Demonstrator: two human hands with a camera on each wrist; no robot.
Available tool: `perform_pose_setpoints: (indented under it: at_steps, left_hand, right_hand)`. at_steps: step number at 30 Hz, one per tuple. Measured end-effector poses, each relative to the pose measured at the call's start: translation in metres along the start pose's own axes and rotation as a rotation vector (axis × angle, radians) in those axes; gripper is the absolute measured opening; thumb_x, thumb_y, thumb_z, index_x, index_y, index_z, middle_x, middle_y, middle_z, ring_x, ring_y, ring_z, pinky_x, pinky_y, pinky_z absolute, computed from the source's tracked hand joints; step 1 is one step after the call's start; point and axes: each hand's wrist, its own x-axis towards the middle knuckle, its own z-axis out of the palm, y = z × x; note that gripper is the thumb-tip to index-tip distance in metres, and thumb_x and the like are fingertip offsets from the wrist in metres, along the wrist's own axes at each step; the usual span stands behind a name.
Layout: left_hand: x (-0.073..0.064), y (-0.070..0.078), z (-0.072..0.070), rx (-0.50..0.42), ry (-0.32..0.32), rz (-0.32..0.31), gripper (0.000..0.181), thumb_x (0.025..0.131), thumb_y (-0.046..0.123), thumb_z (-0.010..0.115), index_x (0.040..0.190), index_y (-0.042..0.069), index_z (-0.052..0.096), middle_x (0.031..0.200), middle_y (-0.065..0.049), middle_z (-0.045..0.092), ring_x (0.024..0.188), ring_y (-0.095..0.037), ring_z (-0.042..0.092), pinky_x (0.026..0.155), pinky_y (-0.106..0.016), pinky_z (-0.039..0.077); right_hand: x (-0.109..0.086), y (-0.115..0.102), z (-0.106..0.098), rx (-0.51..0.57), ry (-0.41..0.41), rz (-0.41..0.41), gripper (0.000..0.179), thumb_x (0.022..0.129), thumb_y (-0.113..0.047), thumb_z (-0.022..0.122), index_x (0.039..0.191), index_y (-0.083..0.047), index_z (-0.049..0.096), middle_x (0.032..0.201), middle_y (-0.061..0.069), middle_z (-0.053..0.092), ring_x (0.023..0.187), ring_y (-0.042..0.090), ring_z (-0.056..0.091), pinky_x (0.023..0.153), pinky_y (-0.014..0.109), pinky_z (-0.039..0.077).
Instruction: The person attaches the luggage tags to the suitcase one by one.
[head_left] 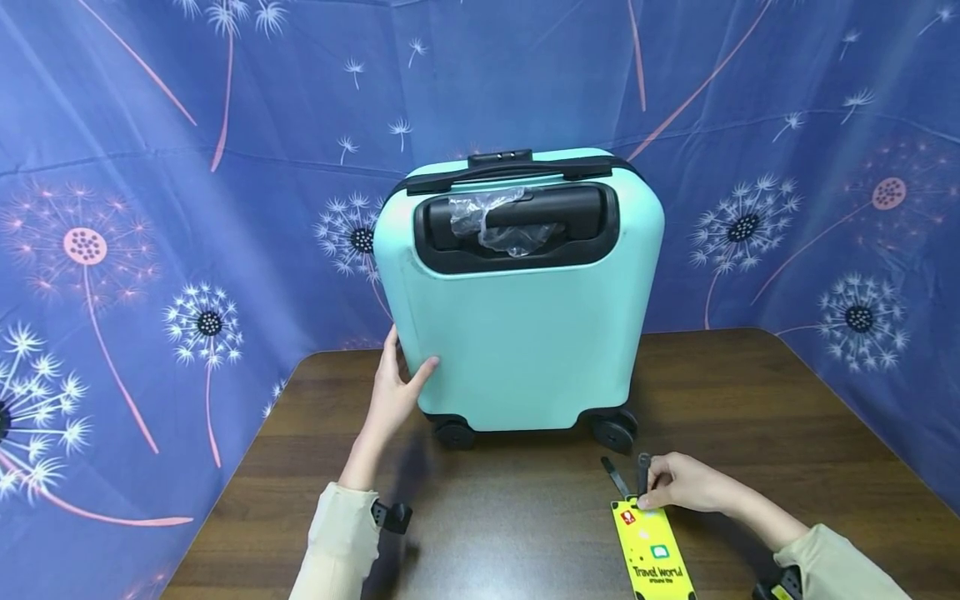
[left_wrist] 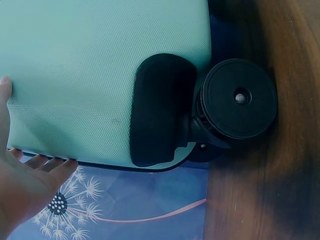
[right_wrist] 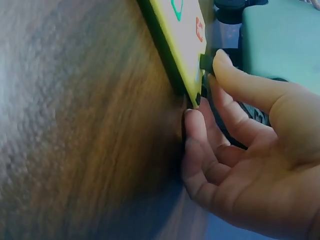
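A yellow luggage tag (head_left: 651,550) printed "Travel world" lies flat at the near edge of the dark wooden table (head_left: 787,417), its black strap (head_left: 628,475) pointing toward the suitcase. The right hand (head_left: 686,483) rests at the tag's far end, thumb and curled fingers (right_wrist: 200,145) pinching the tag where the strap joins it. Just beyond, a mint-green hard-shell suitcase (head_left: 525,333) stands upright on black wheels (head_left: 615,432) at the middle of the table, its black pull-handle recess holding crumpled clear plastic wrap (head_left: 498,221). The left hand (head_left: 397,387) lies flat and open against the suitcase's left side, fingers straight, thumb on the near face; the left wrist view shows 1 wheel (left_wrist: 239,99) close beside it. A blue dandelion-print cloth (head_left: 150,208) hangs behind and to both sides.
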Motion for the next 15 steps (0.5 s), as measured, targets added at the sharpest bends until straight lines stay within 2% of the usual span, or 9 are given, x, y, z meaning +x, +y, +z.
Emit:
perform_pose_setpoints:
  at_steps: [6, 13, 15]
  left_hand:
    - [0.0004, -0.0013, 0.0009, 0.006, 0.0, 0.005, 0.08, 0.089, 0.037, 0.063, 0.148, 0.039, 0.009, 0.148, -0.002, 0.03, 0.132, -0.021, 0.039, 0.104, -0.045, 0.038]
    - [0.0002, -0.0022, 0.0022, 0.006, -0.001, 0.009, 0.08, 0.09, 0.036, 0.062, 0.148, 0.041, 0.007, 0.15, -0.002, 0.026, 0.134, -0.022, 0.036, 0.105, -0.047, 0.037]
    - [-0.0004, -0.0024, 0.0033, 0.004, 0.005, 0.01, 0.079, 0.09, 0.036, 0.062, 0.147, 0.042, 0.007, 0.151, -0.001, 0.025, 0.135, -0.021, 0.035, 0.106, -0.046, 0.036]
  right_hand:
    - [-0.0018, -0.0034, 0.0007, 0.066, -0.015, 0.034, 0.02, 0.084, -0.02, 0.069, 0.087, -0.002, 0.062, 0.075, 0.003, 0.059, 0.064, 0.013, 0.045, 0.052, 0.022, 0.031]
    - [-0.0029, -0.0034, -0.0032, 0.206, -0.042, 0.025, 0.027, 0.09, -0.019, 0.062, 0.1, 0.005, 0.056, 0.089, 0.008, 0.063, 0.076, 0.019, 0.058, 0.061, 0.027, 0.047]
    - [-0.0026, -0.001, -0.0029, 0.225, -0.05, 0.026, 0.03, 0.09, -0.02, 0.062, 0.103, 0.006, 0.057, 0.092, 0.009, 0.065, 0.079, 0.02, 0.059, 0.062, 0.029, 0.048]
